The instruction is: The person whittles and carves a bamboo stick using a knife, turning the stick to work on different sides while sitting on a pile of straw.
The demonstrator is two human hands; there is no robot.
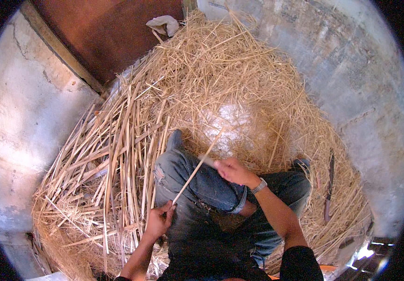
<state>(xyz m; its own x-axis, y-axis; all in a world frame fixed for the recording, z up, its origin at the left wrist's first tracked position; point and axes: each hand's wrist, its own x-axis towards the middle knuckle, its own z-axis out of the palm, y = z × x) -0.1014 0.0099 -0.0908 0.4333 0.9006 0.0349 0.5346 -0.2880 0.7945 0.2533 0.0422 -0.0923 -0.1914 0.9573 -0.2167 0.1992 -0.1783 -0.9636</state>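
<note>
I sit cross-legged in blue jeans on a large heap of dry straw [220,84]. A long pale bamboo strip [195,173] runs diagonally over my left knee. My left hand [159,220] grips its lower end. My right hand [232,169], with a wristwatch on the wrist, is closed over the strip's upper part, where motion blur hides what the fingers hold. Flat split strips [117,154] lie in a loose pile to my left.
A long knife [329,187] with a dark handle lies on the straw at my right. Rough plastered walls [24,117] enclose the heap on both sides, with a brown door [113,33] at the back. A white cloth [163,23] lies near the door.
</note>
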